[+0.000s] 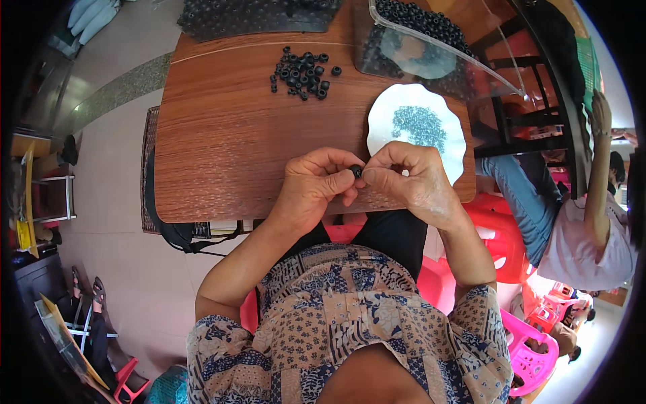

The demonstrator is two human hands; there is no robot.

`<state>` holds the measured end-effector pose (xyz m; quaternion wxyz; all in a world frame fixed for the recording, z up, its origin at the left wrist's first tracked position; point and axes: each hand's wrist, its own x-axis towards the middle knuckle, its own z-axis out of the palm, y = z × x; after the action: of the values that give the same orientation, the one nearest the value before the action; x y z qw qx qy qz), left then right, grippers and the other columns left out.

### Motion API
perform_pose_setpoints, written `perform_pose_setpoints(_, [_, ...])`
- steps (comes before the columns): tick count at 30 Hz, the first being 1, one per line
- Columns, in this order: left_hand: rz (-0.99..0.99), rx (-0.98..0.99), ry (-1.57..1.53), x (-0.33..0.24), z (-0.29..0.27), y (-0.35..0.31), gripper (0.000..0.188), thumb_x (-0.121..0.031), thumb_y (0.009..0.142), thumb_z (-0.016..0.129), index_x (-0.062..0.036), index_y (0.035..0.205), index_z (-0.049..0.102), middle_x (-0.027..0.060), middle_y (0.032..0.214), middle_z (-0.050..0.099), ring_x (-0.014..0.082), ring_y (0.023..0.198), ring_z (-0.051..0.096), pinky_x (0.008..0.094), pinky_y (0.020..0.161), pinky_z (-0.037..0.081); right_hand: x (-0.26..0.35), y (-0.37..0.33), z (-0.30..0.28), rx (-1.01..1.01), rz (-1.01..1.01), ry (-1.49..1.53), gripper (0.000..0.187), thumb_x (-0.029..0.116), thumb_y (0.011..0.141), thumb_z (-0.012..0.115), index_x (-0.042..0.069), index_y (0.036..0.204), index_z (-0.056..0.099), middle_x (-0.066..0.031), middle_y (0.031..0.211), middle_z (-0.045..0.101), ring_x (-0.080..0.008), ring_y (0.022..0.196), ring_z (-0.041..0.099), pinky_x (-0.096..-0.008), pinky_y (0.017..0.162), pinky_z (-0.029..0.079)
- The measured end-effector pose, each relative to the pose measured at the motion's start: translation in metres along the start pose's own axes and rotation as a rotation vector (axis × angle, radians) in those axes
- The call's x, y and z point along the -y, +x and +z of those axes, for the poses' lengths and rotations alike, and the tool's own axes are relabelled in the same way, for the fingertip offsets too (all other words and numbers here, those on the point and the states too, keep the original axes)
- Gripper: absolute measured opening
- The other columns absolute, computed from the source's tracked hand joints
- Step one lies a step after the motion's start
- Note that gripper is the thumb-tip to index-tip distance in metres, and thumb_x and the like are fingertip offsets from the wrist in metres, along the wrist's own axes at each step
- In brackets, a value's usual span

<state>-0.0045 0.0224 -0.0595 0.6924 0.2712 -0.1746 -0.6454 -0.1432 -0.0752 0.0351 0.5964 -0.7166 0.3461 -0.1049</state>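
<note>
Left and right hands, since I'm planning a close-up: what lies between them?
A black bead lies between the left hand and right hand, in the head view.

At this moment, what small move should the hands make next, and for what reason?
Probably, the left hand should hold the small black cylindrical part steady for the right hand to work on: the left thumb and fingers pinch it, and the right fingertips are close beside it. Whether those hold anything is unclear.
</note>
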Motion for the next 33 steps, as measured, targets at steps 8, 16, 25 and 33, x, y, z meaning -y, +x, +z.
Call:
perform_pose_setpoints(8, [-0.021,-0.002,-0.04,-0.004,-0.002,0.006,0.019,-0.002,0.083,0.062,0.0039,0.101,0.06,0.0127,0.081,0.064,0.0151,0.062,0.058,0.0254,0.058,0.05,-0.004,0.005,0.003,-0.058,-0.001,-0.056,0.01,0.007,0.08,0.068,-0.002,0.082,0.065,-0.003,0.074,0.064,-0.0065,0.068,0.055,-0.0207,0.062,0.043])
perform_pose_setpoints(16, [-0.013,-0.011,-0.103,-0.001,-0.003,0.004,0.018,-0.003,0.083,0.062,0.0037,0.1,0.06,0.0126,0.08,0.064,0.0159,0.063,0.059,0.0272,0.058,0.05,-0.002,0.008,0.014,-0.109,-0.043,0.021,0.012,0.007,0.079,0.07,0.0,0.074,0.061,-0.0014,0.069,0.06,-0.0057,0.064,0.053,-0.0197,0.057,0.041])
perform_pose_setpoints(25, [-0.006,0.047,-0.203,-0.015,-0.013,0.002,0.017,-0.005,0.085,0.061,0.0031,0.099,0.058,0.0128,0.08,0.062,0.0162,0.063,0.058,0.0289,0.056,0.048,-0.007,0.036,0.016,-0.07,-0.015,0.04,0.011,0.006,0.081,0.066,-0.001,0.075,0.06,-0.0024,0.068,0.06,-0.0069,0.063,0.054,-0.021,0.057,0.042])
perform_pose_setpoints(33, [0.18,-0.032,-0.181,-0.045,-0.032,-0.001,0.015,-0.007,0.087,0.059,0.0037,0.097,0.058,0.0116,0.08,0.061,0.0149,0.062,0.054,0.0303,0.056,0.043,-0.015,0.115,0.043,-0.384,-0.669,-0.755,0.014,0.007,0.072,0.068,-0.002,0.079,0.06,-0.0147,0.075,0.062,-0.0275,0.067,0.061,-0.0373,0.058,0.046])
